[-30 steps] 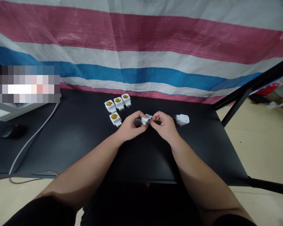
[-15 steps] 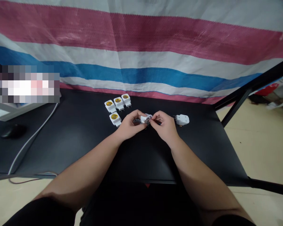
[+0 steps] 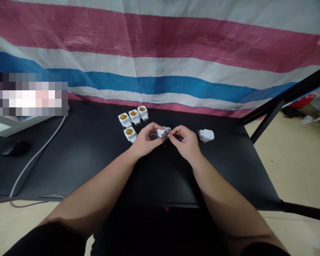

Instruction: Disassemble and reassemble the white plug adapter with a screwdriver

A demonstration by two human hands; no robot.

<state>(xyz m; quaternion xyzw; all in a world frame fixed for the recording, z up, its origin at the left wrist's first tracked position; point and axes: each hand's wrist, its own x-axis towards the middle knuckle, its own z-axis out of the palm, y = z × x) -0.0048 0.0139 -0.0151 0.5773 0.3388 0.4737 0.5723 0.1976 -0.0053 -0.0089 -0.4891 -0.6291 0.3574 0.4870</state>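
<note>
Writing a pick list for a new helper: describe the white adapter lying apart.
On the black desk, in front of the striped tarp, find the person's right hand. Just right of it lies a white plug adapter, prongs toward the hand. Unlike the four adapters beyond the left hand, it shows no yellow circle.

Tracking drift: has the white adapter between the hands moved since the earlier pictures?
Yes, leftward: the white adapter now sits nearer the yellow-centred lamp socket and farther from the lone white plug.
</note>
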